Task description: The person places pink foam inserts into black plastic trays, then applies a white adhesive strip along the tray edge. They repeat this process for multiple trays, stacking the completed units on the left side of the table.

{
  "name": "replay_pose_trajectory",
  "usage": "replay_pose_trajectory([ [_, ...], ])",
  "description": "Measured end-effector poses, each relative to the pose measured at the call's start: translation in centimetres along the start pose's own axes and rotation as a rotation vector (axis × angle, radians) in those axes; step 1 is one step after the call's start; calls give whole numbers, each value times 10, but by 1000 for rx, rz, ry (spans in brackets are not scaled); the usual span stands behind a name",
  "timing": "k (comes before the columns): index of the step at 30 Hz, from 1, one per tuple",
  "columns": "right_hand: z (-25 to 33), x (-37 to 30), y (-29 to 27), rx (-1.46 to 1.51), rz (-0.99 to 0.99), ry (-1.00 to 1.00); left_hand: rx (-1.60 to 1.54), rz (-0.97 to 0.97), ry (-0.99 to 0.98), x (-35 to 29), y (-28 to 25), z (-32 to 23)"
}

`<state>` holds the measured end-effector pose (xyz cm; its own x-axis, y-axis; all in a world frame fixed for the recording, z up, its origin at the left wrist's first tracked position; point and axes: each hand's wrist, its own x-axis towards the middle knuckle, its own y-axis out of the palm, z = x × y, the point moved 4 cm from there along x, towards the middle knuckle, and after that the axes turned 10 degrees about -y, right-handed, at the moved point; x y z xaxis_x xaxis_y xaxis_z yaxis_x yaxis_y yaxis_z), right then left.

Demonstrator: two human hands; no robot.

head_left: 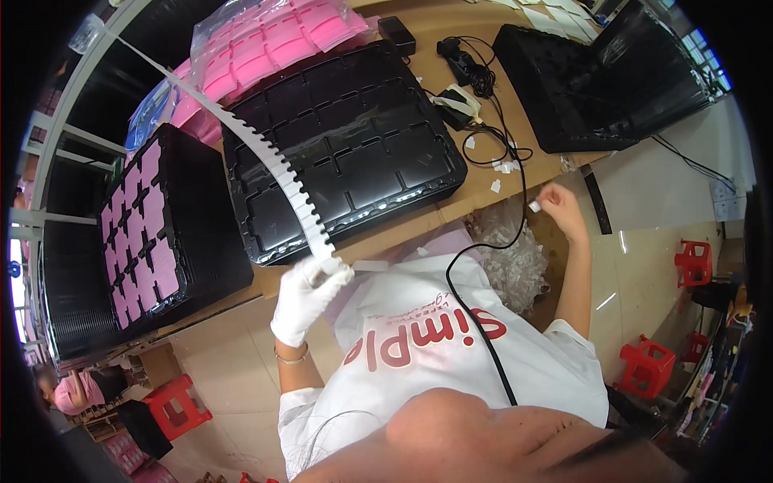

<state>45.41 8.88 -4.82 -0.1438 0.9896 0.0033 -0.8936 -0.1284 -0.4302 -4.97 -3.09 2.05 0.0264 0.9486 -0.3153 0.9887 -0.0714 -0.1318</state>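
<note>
My left hand [301, 306], in a white glove, is closed on the lower end of a long white notched strip [283, 175]. The strip curves up and away to the far left, passing over a stack of black plastic trays [346, 165]. My bare right hand [564, 211] is off the table's front edge on the right. Its fingertips pinch a small white piece [535, 207]. Below that hand lies a heap of crumpled clear and white scraps [515, 270]. Several small white bits [506, 167] are scattered on the brown table surface beside a black cable [520, 181].
Pink trays [274, 40] in clear plastic lie at the back. Another black tray stack with pink pieces [145, 233] stands on the left. More black trays [564, 88] are at the far right. A black adapter [457, 63] sits among cables. Red stools [646, 366] stand on the floor.
</note>
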Motion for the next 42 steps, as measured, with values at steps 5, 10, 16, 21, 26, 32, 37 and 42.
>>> replay_pose_trajectory([
  [5, -135, -75, -16, -1304, 28, 157, 828, -34, -74, -44, -45, -11],
  [10, 15, 3, -34, -1075, -7, 88, 592, -849, -89, -36, -105, -51],
  [16, 278, 159, 124, -377, 229, -1017, 1148, -631, 632, 98, -102, -117],
  [21, 293, 338, 248, -427, 180, -1146, 1060, -449, 211, 248, -104, -149],
  [26, 291, 415, 317, -501, 181, -1201, 1016, -403, 198, 293, -114, -145],
  [32, 291, 442, 322, -576, 370, -984, 892, -383, 189, 317, -130, -139],
  [37, 305, 432, 299, -58, -45, -979, 824, -326, 242, 312, -127, -143],
  [42, 309, 374, 270, -99, -366, -1138, 241, -283, 226, 280, -125, -139],
])
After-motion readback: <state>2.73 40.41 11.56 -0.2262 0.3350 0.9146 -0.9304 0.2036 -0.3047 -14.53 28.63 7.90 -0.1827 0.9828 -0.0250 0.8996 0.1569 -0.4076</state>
